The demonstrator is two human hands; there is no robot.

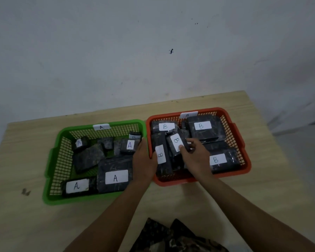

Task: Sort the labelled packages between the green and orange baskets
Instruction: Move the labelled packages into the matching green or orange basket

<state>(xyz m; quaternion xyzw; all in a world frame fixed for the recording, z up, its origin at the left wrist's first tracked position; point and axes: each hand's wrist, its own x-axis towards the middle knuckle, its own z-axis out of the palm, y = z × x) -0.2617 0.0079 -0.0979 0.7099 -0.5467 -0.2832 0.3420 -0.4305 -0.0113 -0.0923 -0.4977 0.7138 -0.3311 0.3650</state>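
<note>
A green basket (50, 160) with an "A" tag stands on the left and holds several dark wrapped packages labelled A. One small package labelled B (134, 136) lies in its far right corner. Beside it, the orange basket (169, 181) with a "B" tag holds several packages labelled B. My right hand (195, 158) reaches into the orange basket and pinches a small B package (176, 141), thumb on its label. My left hand (144, 160) lies over the rims between the two baskets. Its fingers are straight, next to an A package (129, 145).
Both baskets stand side by side on a light wooden table (262, 197) against a pale wall. Bare table surface lies in front of and around the baskets. A patterned dark cloth (171, 237) shows at the near edge between my forearms.
</note>
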